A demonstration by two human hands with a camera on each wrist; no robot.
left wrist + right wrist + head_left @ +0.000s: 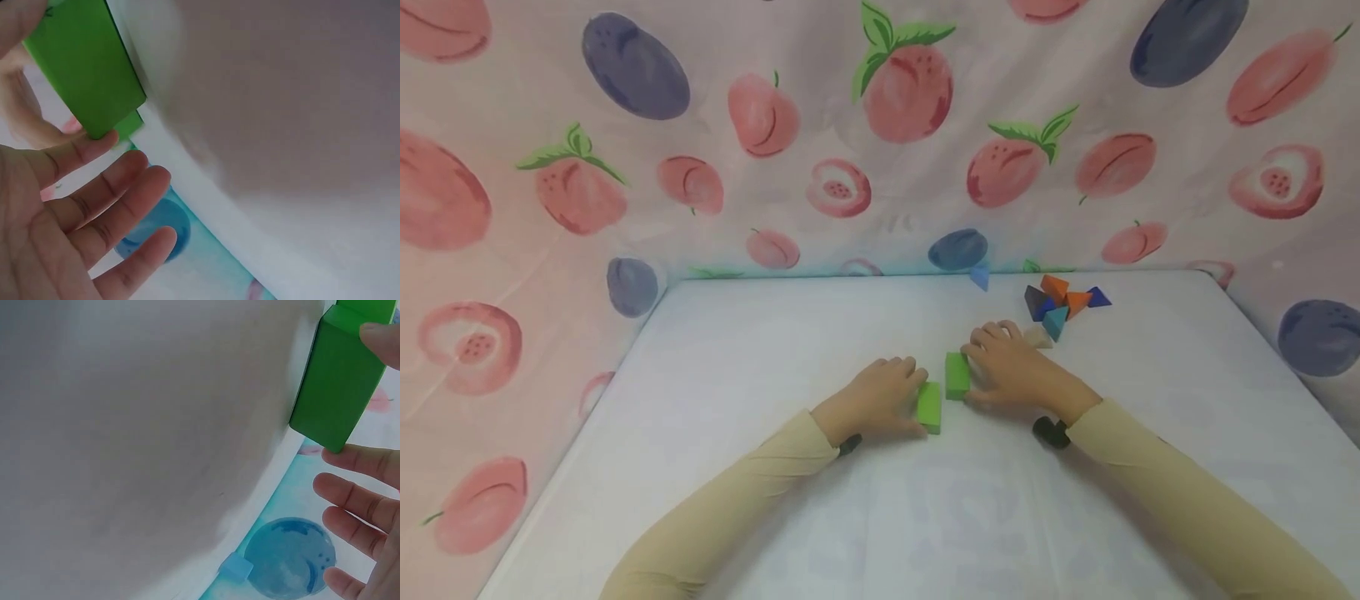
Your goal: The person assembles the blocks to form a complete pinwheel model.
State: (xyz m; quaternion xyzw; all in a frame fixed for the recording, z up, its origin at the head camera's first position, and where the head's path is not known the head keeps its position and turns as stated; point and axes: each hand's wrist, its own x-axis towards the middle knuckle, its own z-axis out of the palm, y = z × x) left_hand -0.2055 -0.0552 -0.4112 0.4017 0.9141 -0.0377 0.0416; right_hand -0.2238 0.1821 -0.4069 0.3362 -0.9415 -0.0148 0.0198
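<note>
Two green rectangular blocks stand near the middle of the white table, a small gap between them in the head view. My left hand (878, 398) pinches the nearer left block (929, 408) between thumb and index finger; its other fingers are spread away from the block. Slightly farther back, my right hand (1013, 371) pinches the other green block (957, 377) the same way. In the left wrist view the left block (87, 69) has the index fingertip against one end. The right block (337, 378) shows thumb and index fingertip at opposite ends in the right wrist view.
Beyond my right hand lies a cluster of coloured blocks, among them an orange block (1055, 288), a teal block (1056, 322) and a dark blue one (1099, 297). A beige block (1037, 337) is close to that hand. A light blue triangular block (981, 277) stands at the table's back edge.
</note>
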